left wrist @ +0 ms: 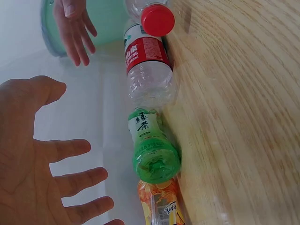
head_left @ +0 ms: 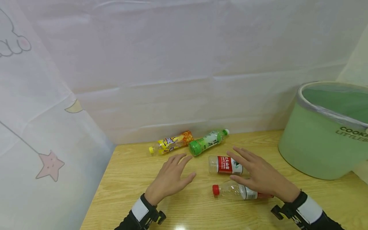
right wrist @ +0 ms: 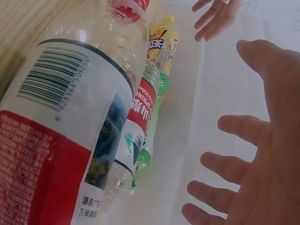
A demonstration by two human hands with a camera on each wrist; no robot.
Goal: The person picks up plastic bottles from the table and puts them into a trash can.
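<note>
My left hand (head_left: 171, 177) hovers over the table with its fingers spread, just in front of two bottles lying near the wall. One is a yellow-and-orange drink bottle (head_left: 172, 142) with a yellow cap, the other a green tea bottle (head_left: 209, 142) with a white cap. Fingers stretched out and holding nothing, my right hand (head_left: 261, 174) is above two clear water bottles with red-and-white labels. The farther water bottle (head_left: 225, 164) has its cap end behind that hand; the nearer water bottle (head_left: 230, 189) points its red cap left, its label partly covered by the hand.
A big light-green bin (head_left: 313, 143) with a liner over its rim stands at the right end of the wooden table (head_left: 129, 195). White sheeting (head_left: 178, 64) hangs along the back edge, and a patterned sheet (head_left: 43, 127) borders the left.
</note>
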